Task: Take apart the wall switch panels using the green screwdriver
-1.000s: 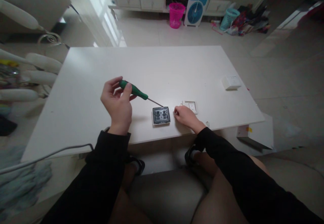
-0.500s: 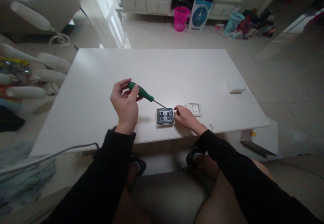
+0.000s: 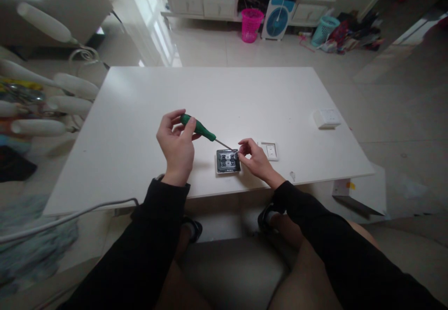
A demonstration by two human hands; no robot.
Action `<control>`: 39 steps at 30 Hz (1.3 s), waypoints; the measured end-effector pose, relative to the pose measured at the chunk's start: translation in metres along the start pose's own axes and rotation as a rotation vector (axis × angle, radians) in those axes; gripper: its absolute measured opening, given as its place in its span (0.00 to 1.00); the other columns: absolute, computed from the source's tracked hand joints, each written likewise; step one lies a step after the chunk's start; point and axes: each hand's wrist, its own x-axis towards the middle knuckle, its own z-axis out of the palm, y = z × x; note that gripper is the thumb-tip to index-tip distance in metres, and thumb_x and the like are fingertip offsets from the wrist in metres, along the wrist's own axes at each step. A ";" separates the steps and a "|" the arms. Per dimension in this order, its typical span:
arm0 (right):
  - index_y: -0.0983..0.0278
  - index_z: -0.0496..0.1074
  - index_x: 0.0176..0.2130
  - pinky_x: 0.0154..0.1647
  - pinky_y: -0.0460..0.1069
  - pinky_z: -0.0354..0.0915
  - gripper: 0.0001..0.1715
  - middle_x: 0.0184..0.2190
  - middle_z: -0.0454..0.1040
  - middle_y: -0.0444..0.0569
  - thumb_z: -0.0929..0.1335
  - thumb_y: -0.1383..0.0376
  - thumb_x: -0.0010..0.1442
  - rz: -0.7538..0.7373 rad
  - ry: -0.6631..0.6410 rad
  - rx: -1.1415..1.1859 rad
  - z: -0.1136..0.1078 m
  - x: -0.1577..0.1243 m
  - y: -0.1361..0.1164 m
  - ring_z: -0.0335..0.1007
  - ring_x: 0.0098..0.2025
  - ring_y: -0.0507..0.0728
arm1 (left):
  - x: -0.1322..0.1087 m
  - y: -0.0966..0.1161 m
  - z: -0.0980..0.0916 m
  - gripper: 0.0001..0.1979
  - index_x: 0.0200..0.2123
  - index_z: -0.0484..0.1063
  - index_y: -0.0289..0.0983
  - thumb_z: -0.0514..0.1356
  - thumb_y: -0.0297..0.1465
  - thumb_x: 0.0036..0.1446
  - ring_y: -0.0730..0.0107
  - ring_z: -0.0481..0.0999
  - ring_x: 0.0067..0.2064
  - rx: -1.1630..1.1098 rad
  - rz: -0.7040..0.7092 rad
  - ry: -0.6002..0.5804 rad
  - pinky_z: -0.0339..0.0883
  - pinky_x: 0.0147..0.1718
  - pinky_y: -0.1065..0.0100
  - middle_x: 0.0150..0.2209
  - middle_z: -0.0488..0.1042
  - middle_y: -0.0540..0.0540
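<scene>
My left hand [image 3: 178,149] is closed around the green handle of a screwdriver [image 3: 200,128], whose shaft slants down to the right. Its tip reaches the upper right corner of a small square switch or socket unit [image 3: 228,161], black inside with a white rim, lying on the white table [image 3: 168,95]. At that same corner my right hand [image 3: 255,160] has its thumb and fingers curled together beside the tip. Whatever they pinch is too small to make out. Just behind my right hand lies a white faceplate frame [image 3: 270,151].
A white boxed wall socket [image 3: 326,118] stands near the table's right edge. Some small loose bits [image 3: 292,175] lie by the front edge. A grey cable [image 3: 70,219] runs past the front left corner. Beyond the table are a pink basket [image 3: 251,25] and a blue fan [image 3: 277,19].
My right hand has moved left and up, bringing its fingers to the screwdriver tip. The screwdriver and my left hand have shifted slightly right. The black unit stays in place.
</scene>
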 end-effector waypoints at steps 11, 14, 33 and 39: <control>0.59 0.67 0.49 0.39 0.52 0.68 0.16 0.34 0.74 0.43 0.68 0.69 0.61 -0.017 -0.040 -0.010 0.004 -0.002 -0.001 0.72 0.35 0.54 | 0.000 0.003 0.000 0.14 0.47 0.73 0.42 0.67 0.30 0.58 0.72 0.80 0.38 0.004 0.000 0.006 0.82 0.34 0.68 0.43 0.74 0.48; 0.59 0.67 0.49 0.39 0.52 0.68 0.16 0.34 0.74 0.43 0.68 0.69 0.61 -0.027 -0.039 -0.003 0.004 -0.002 -0.001 0.72 0.36 0.54 | 0.000 0.003 -0.001 0.14 0.47 0.73 0.42 0.67 0.30 0.58 0.72 0.79 0.37 0.010 -0.004 0.013 0.82 0.33 0.68 0.43 0.74 0.48; 0.60 0.67 0.46 0.41 0.52 0.68 0.11 0.34 0.73 0.44 0.68 0.65 0.63 0.002 0.000 0.038 0.007 -0.006 -0.005 0.72 0.36 0.54 | 0.005 -0.009 -0.001 0.18 0.52 0.73 0.45 0.66 0.42 0.61 0.65 0.82 0.43 -0.056 -0.041 -0.147 0.81 0.37 0.66 0.41 0.79 0.46; 0.59 0.67 0.46 0.42 0.53 0.68 0.11 0.35 0.74 0.44 0.68 0.65 0.63 0.015 0.004 0.041 0.008 -0.007 -0.007 0.72 0.37 0.55 | 0.004 -0.006 0.000 0.18 0.52 0.72 0.45 0.66 0.44 0.62 0.65 0.82 0.43 -0.019 -0.031 -0.140 0.81 0.37 0.66 0.42 0.80 0.45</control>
